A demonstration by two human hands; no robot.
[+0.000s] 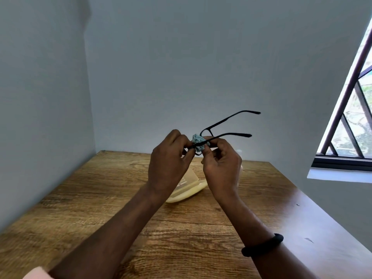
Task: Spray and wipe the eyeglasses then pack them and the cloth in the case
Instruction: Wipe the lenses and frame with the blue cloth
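Eyeglasses (241, 134): black, temples unfolded, raised above the table between both hands.
Cloth (198, 139): light blue, bunched against the frame.
Left hand (169, 158): pinches the frame.
Right hand (221, 164): pinches the cloth onto the frame.
Case (189, 188): pale yellow, on the wooden table (100, 198) below.

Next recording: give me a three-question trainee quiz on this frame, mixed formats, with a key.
1. True or false: the eyeglasses are held with their temples folded shut.
2. Multiple choice: the blue cloth is A) spread flat on the table, B) bunched against the eyeglasses between the left hand and the right hand, C) packed in the case.
3. Fill in: the black band sits on the ___ wrist.
Key: 1 false; 2 B; 3 right.
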